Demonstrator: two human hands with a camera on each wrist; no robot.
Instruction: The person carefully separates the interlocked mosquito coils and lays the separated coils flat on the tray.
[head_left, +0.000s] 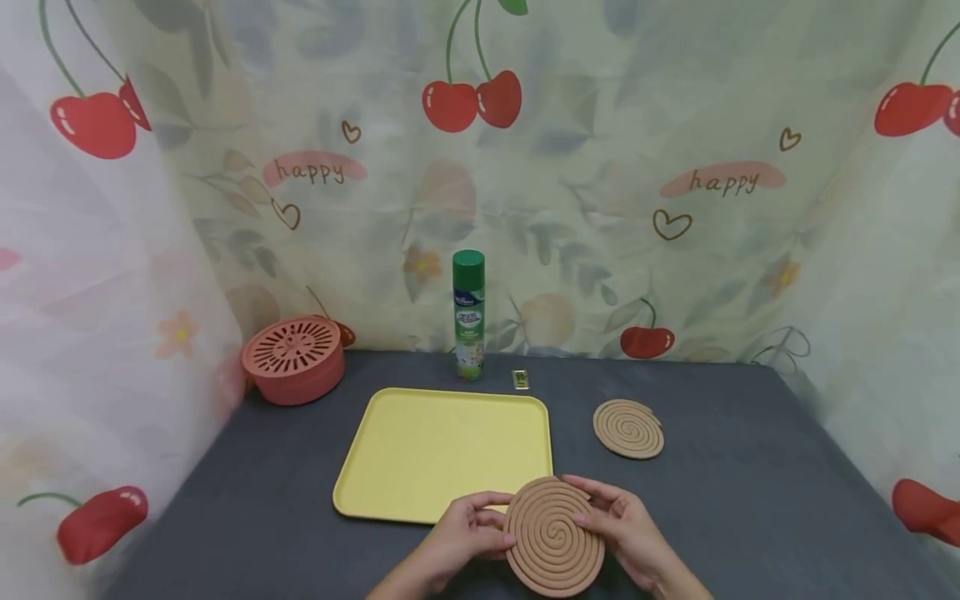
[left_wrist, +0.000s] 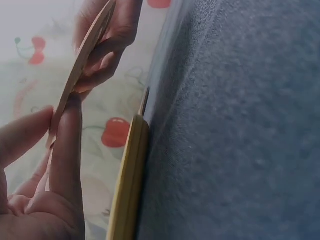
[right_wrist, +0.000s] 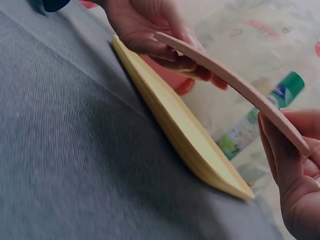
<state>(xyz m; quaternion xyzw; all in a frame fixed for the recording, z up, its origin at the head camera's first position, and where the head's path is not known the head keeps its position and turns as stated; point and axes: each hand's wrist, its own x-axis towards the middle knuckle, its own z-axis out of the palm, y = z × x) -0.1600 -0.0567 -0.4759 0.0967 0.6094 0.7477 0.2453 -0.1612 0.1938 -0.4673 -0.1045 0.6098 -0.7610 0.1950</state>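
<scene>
Both hands hold a brown mosquito coil (head_left: 556, 537) by its edges, tilted up above the near side of the dark table. The left hand (head_left: 471, 540) pinches its left edge, thumb on the near face and fingers behind. On the opposite edge, the right hand (head_left: 628, 533) grips with thumb in front and fingers at the back. In the left wrist view the coil (left_wrist: 80, 67) appears edge-on as a thin disc between both hands. The right wrist view also shows the coil (right_wrist: 235, 82) raised off the table. A second coil (head_left: 628, 428) lies flat farther back on the right.
A yellow tray (head_left: 450, 454) lies just beyond the hands. Behind it stand a green spray can (head_left: 469, 321) and a small gold-coloured piece (head_left: 521, 380). At the back left sits a round pink slotted container (head_left: 294, 360). Patterned curtains (head_left: 555, 208) enclose the table (head_left: 750, 483).
</scene>
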